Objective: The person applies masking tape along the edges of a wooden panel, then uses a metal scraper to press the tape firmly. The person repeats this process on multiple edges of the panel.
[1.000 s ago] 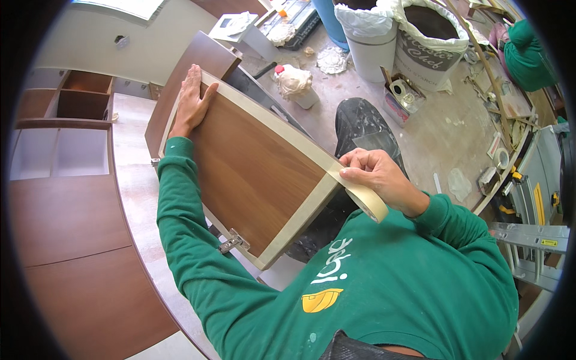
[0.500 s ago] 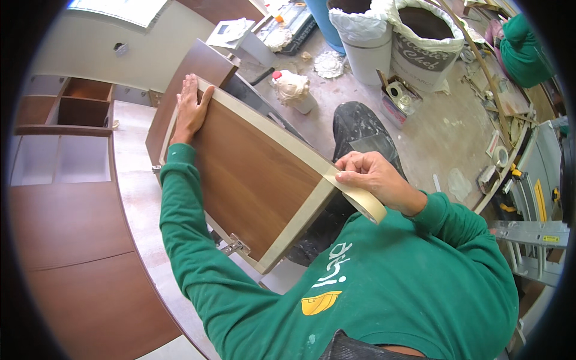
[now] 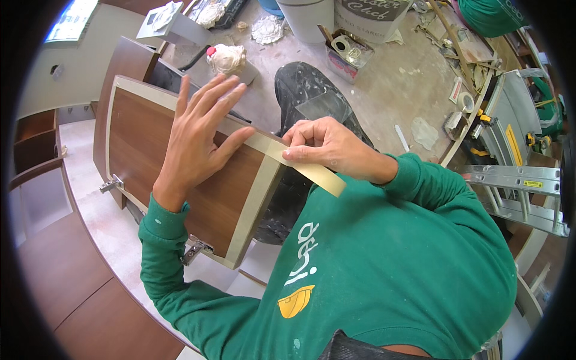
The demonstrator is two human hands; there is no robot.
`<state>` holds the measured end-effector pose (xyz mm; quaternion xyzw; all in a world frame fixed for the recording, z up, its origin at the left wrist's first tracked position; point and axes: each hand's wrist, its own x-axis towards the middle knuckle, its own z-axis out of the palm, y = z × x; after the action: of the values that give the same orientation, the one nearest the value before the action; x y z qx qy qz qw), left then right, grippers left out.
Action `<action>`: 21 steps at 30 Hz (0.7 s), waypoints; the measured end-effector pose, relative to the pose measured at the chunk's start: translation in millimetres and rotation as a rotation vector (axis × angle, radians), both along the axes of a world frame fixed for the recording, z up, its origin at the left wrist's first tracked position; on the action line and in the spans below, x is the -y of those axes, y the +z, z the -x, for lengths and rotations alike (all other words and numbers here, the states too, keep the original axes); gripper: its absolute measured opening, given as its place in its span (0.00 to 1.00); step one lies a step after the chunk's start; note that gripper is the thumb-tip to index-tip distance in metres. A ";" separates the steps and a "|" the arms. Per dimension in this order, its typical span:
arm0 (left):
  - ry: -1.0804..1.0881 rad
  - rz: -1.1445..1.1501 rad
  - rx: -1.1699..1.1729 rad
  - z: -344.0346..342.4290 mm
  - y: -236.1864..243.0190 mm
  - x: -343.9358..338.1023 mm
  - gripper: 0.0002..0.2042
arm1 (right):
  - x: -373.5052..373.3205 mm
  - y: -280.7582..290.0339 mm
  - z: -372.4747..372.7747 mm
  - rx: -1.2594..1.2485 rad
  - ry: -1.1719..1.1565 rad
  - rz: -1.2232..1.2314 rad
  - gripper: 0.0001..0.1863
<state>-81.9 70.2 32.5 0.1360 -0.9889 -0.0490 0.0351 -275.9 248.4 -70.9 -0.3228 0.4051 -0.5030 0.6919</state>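
A brown cabinet door [image 3: 144, 135] is tilted in front of me, with pale masking tape [image 3: 248, 210] running along its border. Two metal hinges show on its near left edge, one of them a silver hinge [image 3: 196, 248] close to my left sleeve. Over the panel, my left hand [image 3: 201, 135] is open with fingers spread, holding nothing. At the door's right corner my right hand [image 3: 329, 144] pinches a roll of masking tape [image 3: 322, 178]. The roll hangs below the fingers, beside the taped edge.
Beyond the door stand a white tub [image 3: 239, 69] with a crumpled cover and a box of tape rolls [image 3: 349, 54]. Large buckets [image 3: 307, 21] are at the back. A metal ladder [image 3: 510, 180] lies right; brown cabinet panels [image 3: 72, 288] line the left.
My left hand has come off the door's far edge and moved toward the right hand, fingers spread. The right hand still grips the tape roll at the corner. The whole view has shifted.
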 end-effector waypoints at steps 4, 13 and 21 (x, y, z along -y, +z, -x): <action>-0.043 -0.327 -0.041 20.0 -1.1 -22.1 0.20 | -4.8 6.7 3.5 -0.038 -0.004 0.017 0.11; -0.068 -0.385 0.099 20.2 -8.7 -23.8 0.13 | -8.5 4.2 5.6 -0.272 -0.038 0.139 0.13; -0.110 -0.350 0.112 20.1 -16.2 -21.9 0.15 | -12.6 1.3 4.7 -0.285 -0.044 0.095 0.13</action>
<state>-102.0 92.1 16.3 0.0885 -0.9715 -0.2146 -0.0472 -280.6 261.0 -69.6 -0.4145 0.4819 -0.4857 0.6001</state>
